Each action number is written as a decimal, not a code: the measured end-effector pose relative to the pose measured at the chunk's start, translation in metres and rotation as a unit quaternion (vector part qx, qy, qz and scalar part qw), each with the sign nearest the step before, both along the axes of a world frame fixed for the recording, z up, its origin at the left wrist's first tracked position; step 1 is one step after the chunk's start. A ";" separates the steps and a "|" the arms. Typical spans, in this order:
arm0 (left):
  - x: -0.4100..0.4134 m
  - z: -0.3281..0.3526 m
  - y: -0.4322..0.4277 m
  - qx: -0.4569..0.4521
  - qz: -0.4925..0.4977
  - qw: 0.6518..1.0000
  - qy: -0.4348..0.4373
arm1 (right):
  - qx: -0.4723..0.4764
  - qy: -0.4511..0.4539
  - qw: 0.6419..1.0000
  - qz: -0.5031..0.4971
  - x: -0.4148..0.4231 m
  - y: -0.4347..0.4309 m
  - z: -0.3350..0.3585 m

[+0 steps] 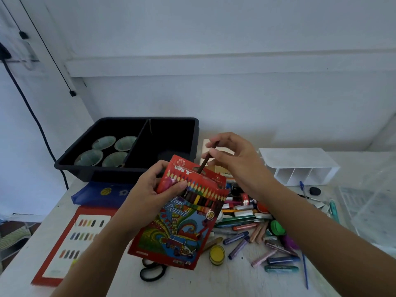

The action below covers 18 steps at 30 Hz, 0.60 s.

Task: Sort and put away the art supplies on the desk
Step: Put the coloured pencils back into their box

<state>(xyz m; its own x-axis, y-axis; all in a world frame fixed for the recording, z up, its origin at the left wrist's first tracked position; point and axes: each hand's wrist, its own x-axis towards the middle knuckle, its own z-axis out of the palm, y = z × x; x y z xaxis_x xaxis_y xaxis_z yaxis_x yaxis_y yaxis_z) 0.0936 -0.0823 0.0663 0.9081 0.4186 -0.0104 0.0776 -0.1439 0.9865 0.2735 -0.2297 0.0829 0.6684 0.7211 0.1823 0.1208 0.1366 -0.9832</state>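
Grip check: left hand (147, 189) is wrapped round the top of the color pencil box (177, 228), held up just in front of the black bin (96, 170); right hand (235, 155) pinches a brown pencil (206, 160) at the box mouth. Light, flimsy card I'd guess, so hold its edges, not the middle

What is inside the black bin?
The bin holds four pale cups in its left compartment. The right one looks dark; the pencil box covers part of its near floor.
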 end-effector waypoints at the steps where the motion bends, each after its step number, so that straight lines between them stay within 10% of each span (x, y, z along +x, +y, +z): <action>1: 0.001 0.000 -0.001 0.002 0.001 1.000 0.005 | 0.015 0.021 1.000 -0.009 -0.002 0.000 0.000; 18: 0.002 -0.022 -0.010 -0.086 -0.015 0.985 0.147 | -0.080 -0.092 0.992 -0.026 -0.029 -0.009 -0.016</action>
<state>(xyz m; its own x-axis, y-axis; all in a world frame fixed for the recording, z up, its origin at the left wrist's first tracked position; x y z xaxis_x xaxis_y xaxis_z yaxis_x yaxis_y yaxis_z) 0.0961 -0.0927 0.0448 0.8670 0.3603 -0.3443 0.3627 0.0175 0.9317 0.2440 -0.2384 0.0671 0.6718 0.7157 0.1911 0.3033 -0.0304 -0.9524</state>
